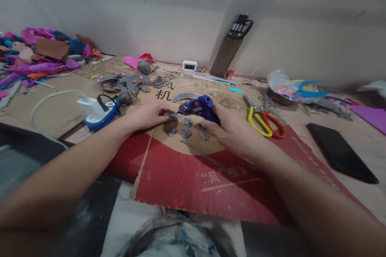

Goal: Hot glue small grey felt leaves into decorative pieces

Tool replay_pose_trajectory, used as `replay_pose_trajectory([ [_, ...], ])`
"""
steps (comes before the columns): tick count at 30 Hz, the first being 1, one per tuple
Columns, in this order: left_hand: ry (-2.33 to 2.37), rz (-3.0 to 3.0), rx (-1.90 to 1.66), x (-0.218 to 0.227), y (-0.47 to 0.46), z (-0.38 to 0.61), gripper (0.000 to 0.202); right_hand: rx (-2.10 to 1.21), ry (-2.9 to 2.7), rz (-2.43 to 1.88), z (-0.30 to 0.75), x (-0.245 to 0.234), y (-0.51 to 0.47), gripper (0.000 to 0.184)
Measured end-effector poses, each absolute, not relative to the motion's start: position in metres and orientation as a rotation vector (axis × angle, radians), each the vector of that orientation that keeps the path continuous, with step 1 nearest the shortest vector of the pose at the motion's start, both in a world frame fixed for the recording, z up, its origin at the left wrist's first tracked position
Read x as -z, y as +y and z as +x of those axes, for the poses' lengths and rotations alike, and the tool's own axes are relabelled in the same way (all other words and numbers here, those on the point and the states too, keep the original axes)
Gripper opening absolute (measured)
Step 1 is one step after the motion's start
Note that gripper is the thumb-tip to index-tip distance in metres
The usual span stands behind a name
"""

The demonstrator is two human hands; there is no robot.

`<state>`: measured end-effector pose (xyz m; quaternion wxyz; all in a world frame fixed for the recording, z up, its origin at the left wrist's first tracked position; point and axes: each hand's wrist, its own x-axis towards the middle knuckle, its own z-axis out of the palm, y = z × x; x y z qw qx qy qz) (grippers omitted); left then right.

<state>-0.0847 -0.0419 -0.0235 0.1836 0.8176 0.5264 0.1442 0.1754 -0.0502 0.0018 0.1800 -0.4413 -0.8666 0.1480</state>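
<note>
My right hand is wrapped round a blue hot glue gun, its nozzle pointing left toward my other hand. With thumb and fingertips, my left hand pinches the edge of a small grey fabric piece close to the nozzle. Several similar grey pieces, some heart-shaped, lie in rows below the gun, among them one grey heart. Under them is a red and brown cardboard sheet. A curved grey strip lies behind the gun.
Scissors with yellow and red handles and a black phone lie at right. A blue power strip with a white charger is by my left forearm. Grey yarn, a small clock, a bottle and colourful scraps stand farther back.
</note>
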Motion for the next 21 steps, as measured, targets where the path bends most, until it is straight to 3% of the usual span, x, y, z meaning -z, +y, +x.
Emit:
replay_pose_trajectory([
  [8, 1.570, 2.247, -0.406, 0.022, -0.045, -0.083, 0.034, -0.515, -2.374, -1.173, 0.182, 0.005, -0.039, 0.031],
  [11, 1.592, 2.147, -0.405, 0.019, -0.047, -0.083, 0.046, -0.618, -2.279, -1.199, 0.183, 0.006, -0.035, 0.028],
  [14, 1.611, 2.084, -0.409, 0.014, -0.049, -0.084, 0.059, -0.932, -2.116, -1.172, 0.184, 0.008, -0.032, 0.022],
  [17, 1.657, 2.072, -0.464, 0.011, -0.051, -0.088, 0.054, -1.293, -1.832, -1.144, 0.185, 0.010, -0.028, 0.018],
  [21, 1.694, 2.035, -0.622, 0.012, -0.052, -0.091, 0.037, -1.520, -1.458, -1.136, 0.187, 0.011, -0.020, 0.024],
])
